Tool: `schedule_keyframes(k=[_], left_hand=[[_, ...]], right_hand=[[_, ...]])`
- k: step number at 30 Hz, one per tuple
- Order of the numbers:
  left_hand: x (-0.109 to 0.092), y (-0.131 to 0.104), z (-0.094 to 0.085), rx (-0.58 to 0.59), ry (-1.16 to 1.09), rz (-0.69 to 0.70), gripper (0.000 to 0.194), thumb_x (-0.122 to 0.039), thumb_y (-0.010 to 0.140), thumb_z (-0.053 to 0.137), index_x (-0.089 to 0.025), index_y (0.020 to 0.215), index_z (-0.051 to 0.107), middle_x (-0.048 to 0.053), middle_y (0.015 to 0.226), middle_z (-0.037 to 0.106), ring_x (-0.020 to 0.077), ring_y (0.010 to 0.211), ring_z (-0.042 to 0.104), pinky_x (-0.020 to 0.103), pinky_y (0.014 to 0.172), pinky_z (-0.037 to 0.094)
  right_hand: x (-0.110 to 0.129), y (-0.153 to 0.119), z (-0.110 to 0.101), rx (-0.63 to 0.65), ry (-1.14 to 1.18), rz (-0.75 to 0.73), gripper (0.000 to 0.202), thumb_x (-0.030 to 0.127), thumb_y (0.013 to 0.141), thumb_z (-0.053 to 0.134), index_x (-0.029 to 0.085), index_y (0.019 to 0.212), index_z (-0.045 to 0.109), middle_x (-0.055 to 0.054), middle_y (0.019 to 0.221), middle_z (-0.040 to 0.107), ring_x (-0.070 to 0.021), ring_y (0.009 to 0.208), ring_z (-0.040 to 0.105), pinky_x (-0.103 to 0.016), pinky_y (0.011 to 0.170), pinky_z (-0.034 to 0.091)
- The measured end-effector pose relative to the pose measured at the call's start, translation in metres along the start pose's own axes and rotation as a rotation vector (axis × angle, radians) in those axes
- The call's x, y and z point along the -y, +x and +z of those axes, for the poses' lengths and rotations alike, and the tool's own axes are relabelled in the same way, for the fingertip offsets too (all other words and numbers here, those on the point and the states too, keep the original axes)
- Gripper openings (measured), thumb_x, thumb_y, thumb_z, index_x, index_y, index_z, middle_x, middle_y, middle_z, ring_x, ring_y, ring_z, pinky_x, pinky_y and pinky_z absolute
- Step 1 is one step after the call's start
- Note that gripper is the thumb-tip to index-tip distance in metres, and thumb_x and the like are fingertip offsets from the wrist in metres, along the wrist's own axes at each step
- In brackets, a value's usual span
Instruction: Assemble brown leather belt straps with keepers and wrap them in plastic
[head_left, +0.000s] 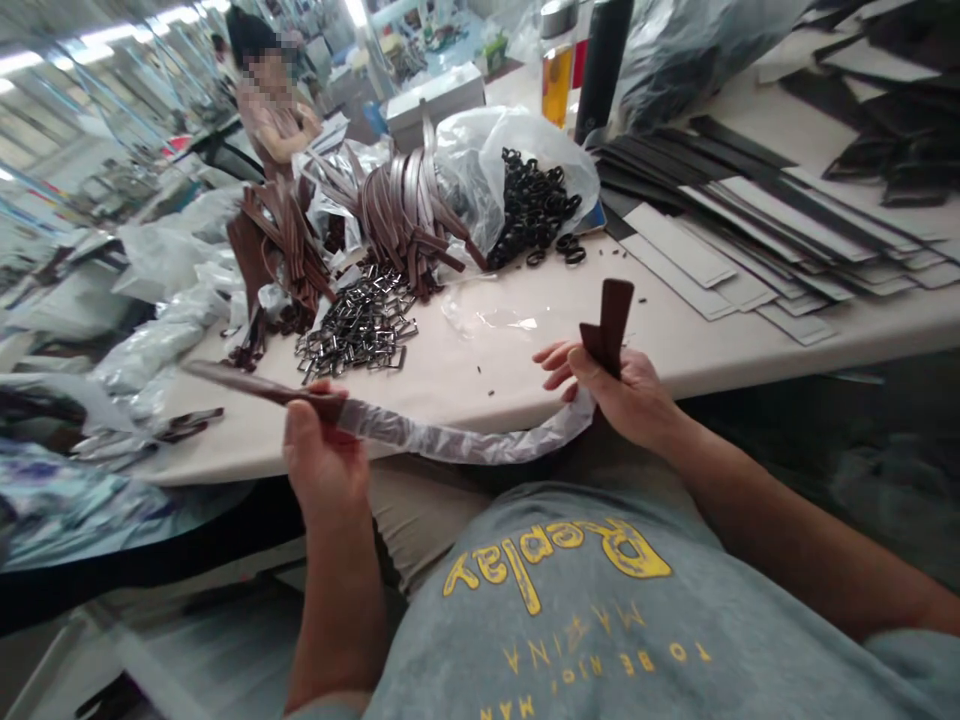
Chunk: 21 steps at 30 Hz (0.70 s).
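A brown strap (480,447) hangs in a shallow curve between my hands, its middle wrapped in whitish plastic film. My left hand (324,455) is closed round it where the wrap meets the bare brown part, and that bare end points out to the left. My right hand (626,390) pinches the other end between thumb and palm, with the remaining fingers spread. Two flat brown tabs (611,320) stick up from this right grip. Beyond my left hand lies a heap of metal buckles (356,322) on the table.
Bundles of brown straps (405,205) lie behind the buckles. Black rings (529,205) spill from a clear plastic bag (469,140). Dark and white strips (742,235) are stacked at right. A bottle (556,75) and a black flask (604,70) stand behind. A person (270,115) is at far left.
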<state>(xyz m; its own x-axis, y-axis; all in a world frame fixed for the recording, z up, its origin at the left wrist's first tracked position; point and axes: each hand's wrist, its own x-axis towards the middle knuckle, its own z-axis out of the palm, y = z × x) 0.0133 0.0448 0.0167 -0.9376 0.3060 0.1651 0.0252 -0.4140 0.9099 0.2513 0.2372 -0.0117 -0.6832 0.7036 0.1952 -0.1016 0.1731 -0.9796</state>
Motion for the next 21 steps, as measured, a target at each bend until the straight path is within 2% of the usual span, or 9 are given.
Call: schedule_keyframes(k=[3,5,8,12,13,15,17,19,21], left_hand=[[-0.014,0.010,-0.021,-0.080,-0.050,0.129,0.048,-0.057,0.055,0.091,-0.020,0.081,0.073,-0.006,0.076,0.068,0.0070,0.069,0.060,0.015,0.065,0.052],[-0.015,0.007,-0.036,-0.119,-0.064,0.154,0.048,-0.056,0.055,0.091,-0.020,0.081,0.072,-0.007,0.076,0.067,0.0073,0.071,0.060,0.015,0.066,0.053],[-0.004,-0.005,-0.057,-0.191,-0.012,0.094,0.044,-0.049,0.055,0.089,-0.018,0.079,0.070,-0.005,0.075,0.066,0.0092,0.071,0.060,0.018,0.066,0.055],[0.015,-0.013,-0.081,-0.148,0.327,-0.053,0.040,-0.034,0.059,0.086,-0.015,0.089,0.069,-0.001,0.086,0.069,0.0122,0.071,0.064,0.021,0.063,0.055],[0.017,-0.011,-0.084,-0.136,0.415,-0.010,0.046,-0.030,0.059,0.087,-0.015,0.098,0.068,0.001,0.094,0.070,0.0131,0.075,0.065,0.023,0.067,0.056],[0.018,-0.008,-0.083,-0.166,0.511,0.210,0.063,-0.027,0.057,0.089,-0.016,0.113,0.064,0.004,0.112,0.068,0.0165,0.089,0.067,0.029,0.081,0.056],[0.013,-0.010,-0.067,-0.173,0.513,0.447,0.067,-0.034,0.062,0.087,-0.015,0.120,0.061,0.008,0.123,0.064,0.0220,0.104,0.065,0.037,0.097,0.052],[0.008,-0.022,-0.038,0.052,0.502,0.472,0.060,-0.046,0.076,0.077,-0.015,0.125,0.062,0.012,0.130,0.063,0.0266,0.119,0.060,0.042,0.108,0.045],[0.006,-0.042,-0.003,0.481,0.489,0.295,0.055,-0.053,0.086,0.066,-0.018,0.127,0.064,0.012,0.134,0.063,0.0273,0.126,0.056,0.039,0.110,0.042]], right_hand=[[0.001,-0.004,-0.017,-0.139,-0.219,-0.102,0.064,0.079,0.091,0.059,0.016,0.084,0.070,-0.008,0.085,0.066,-0.0202,0.070,0.061,-0.028,0.063,0.050],[0.000,-0.009,-0.025,-0.165,-0.250,-0.021,0.067,0.080,0.090,0.060,0.015,0.084,0.072,-0.006,0.072,0.063,-0.0169,0.056,0.056,-0.026,0.051,0.044],[0.002,-0.015,-0.030,-0.198,-0.052,0.113,0.061,0.076,0.082,0.072,0.014,0.084,0.072,-0.003,0.065,0.060,-0.0118,0.043,0.047,-0.022,0.038,0.035],[0.018,-0.011,-0.029,-0.291,0.140,0.049,0.048,0.061,0.074,0.086,0.016,0.082,0.071,0.001,0.063,0.058,-0.0094,0.042,0.043,-0.019,0.037,0.032],[0.024,-0.009,-0.029,-0.284,0.148,0.010,0.045,0.058,0.075,0.086,0.017,0.081,0.071,0.002,0.059,0.055,-0.0094,0.042,0.041,-0.019,0.037,0.030],[0.040,-0.005,-0.026,-0.234,0.135,-0.084,0.039,0.054,0.079,0.085,0.018,0.079,0.072,0.002,0.060,0.055,-0.0090,0.042,0.039,-0.019,0.036,0.028],[0.055,-0.001,-0.019,-0.122,0.107,-0.169,0.033,0.050,0.083,0.083,0.018,0.079,0.073,-0.001,0.071,0.061,-0.0091,0.045,0.041,-0.020,0.037,0.029],[0.069,0.004,-0.007,0.045,0.099,-0.228,0.028,0.044,0.088,0.080,0.018,0.081,0.074,-0.002,0.077,0.063,-0.0105,0.050,0.047,-0.021,0.041,0.036],[0.077,0.009,0.007,0.211,0.106,-0.266,0.026,0.041,0.091,0.076,0.017,0.083,0.074,-0.003,0.075,0.064,-0.0138,0.060,0.054,-0.023,0.051,0.045]])
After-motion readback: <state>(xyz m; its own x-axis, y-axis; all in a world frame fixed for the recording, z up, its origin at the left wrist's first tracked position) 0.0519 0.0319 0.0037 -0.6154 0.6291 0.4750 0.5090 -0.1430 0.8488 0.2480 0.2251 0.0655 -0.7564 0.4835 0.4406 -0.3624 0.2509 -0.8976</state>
